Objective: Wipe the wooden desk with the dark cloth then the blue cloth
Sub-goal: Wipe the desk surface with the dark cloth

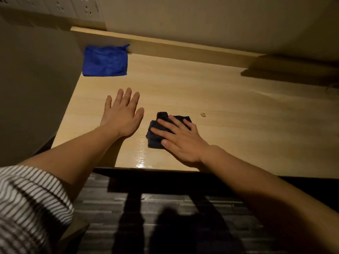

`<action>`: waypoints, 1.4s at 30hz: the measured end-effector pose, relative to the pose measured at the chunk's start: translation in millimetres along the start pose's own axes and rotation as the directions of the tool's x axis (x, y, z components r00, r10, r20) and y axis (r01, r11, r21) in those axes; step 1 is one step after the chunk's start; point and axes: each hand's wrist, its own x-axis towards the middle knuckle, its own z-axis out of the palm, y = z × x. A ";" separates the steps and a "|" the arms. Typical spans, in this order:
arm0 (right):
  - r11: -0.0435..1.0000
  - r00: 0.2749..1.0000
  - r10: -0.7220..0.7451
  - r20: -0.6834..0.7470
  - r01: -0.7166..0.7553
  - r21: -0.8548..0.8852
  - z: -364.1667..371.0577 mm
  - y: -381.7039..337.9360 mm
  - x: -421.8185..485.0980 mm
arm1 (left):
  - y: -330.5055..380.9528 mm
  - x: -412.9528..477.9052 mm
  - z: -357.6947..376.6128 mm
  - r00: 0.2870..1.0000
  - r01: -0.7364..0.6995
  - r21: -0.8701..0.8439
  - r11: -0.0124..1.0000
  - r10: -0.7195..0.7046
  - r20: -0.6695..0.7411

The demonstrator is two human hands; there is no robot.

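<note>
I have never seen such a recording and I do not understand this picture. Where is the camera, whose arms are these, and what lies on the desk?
There is no machine here. This is a single picture from a camera worn on a person's head, looking forward and down, so the two bare arms are that person's own. The left hand rests open on the wooden desk and holds nothing. The right hand presses with straight fingers on a folded dark cloth near the front edge of the desk. A blue cloth lies apart in the far left corner, untouched. A small pale scrap lies to the right of the dark cloth. The striped sleeve at the lower left is the person's clothing.
</note>
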 end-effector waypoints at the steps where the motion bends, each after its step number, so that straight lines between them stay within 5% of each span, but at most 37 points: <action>1: 1.000 1.000 -0.001 -0.003 0.001 0.013 3.4 -5.5 -7.0 | 0.1 -0.4 0.1 1.000 -0.003 0.000 1.000 0.003 0.000; 10: 0.990 0.986 0.035 -0.160 -0.013 0.138 42.3 -52.9 -57.0 | -12.1 -1.8 -3.6 0.997 -0.067 -0.099 0.993 0.071 0.041; 18: 0.865 0.974 0.128 -0.186 -0.017 0.502 25.1 -60.7 -83.1 | 33.2 -25.4 -4.0 0.986 -0.166 -0.184 0.969 0.166 -0.018; 26: 0.925 0.848 0.265 -0.460 -0.089 0.369 -46.4 21.0 -51.2 | 83.5 -12.1 7.9 1.000 -0.002 -0.151 0.989 0.004 0.013; 33: 0.962 0.877 0.264 -0.401 -0.213 0.169 -93.6 123.4 29.7 | 88.7 -12.7 24.5 0.996 0.074 -0.096 0.993 -0.078 -0.035; 42: 0.982 0.937 0.177 -0.301 -0.189 -0.011 -112.6 203.2 130.1 | 90.1 -12.0 22.2 0.993 0.110 -0.036 0.993 -0.111 -0.028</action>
